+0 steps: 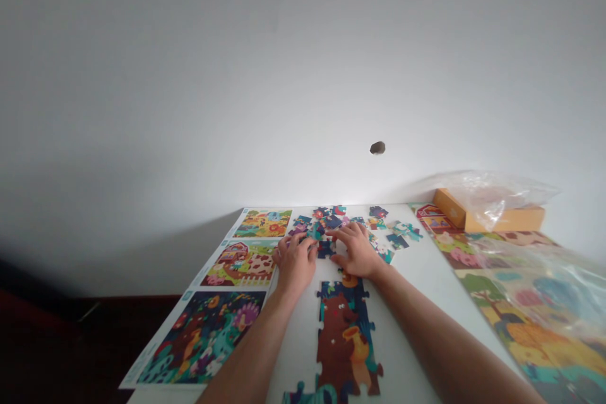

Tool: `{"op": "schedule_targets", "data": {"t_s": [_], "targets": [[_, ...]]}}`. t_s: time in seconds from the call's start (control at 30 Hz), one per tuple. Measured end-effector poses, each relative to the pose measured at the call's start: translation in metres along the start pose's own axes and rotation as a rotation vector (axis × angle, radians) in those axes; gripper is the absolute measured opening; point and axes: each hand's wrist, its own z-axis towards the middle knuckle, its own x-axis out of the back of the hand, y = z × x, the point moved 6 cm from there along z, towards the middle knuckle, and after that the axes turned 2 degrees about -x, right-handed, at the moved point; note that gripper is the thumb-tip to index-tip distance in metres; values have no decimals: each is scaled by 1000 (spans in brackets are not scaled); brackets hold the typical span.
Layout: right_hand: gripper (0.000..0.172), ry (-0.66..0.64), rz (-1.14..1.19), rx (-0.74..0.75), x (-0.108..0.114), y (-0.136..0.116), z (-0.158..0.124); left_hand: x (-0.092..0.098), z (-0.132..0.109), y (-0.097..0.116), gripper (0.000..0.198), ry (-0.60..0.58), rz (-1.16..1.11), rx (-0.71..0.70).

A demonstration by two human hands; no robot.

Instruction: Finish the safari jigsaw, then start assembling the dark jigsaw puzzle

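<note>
Dark puzzle piece (326,249) lies between both hands, nearer the right grip (356,252), whose fingers are spread; left grip (296,263) has fingers together over loose pieces (307,230), hold unclear. Assembled puzzle strip (343,341) runs lengthwise toward the person on white worktop (416,271).

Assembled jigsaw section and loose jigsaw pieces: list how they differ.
The assembled jigsaw section is joined into one long strip, while the loose jigsaw pieces lie mostly apart in a scattered patch. The section shows a continuous brown figure; the pieces show only separate fragments of colour. The section lies nearer the camera than the pieces. Both lie flat on the white table and share dark, multicoloured printing.
</note>
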Motion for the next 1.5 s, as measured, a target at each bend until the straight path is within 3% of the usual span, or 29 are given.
{"op": "schedule_targets", "data": {"t_s": [0.3,0.47,0.6,0.83,0.97,1.1,1.5], "targets": [[52,38,12,39,5,-3,-2,-3,1,-3,18,-15,3,7],[49,123,-26,-64,8,8,-2,-3,2,-6,15,26,-16,7],[41,139,-46,-106,9,11,-2,-1,1,-6,16,35,-29,10],[29,89,72,-45,0,7,1,0,1,-2,18,32,-44,-23],[22,146,63,-87,1,12,2,0,1,-1,17,34,-48,-43],[22,177,32,-162,1,20,3,0,1,1,20,8,-52,-35],[38,26,-235,-195,-7,12,1,-12,-2,7,30,-70,-37,-190]]}}
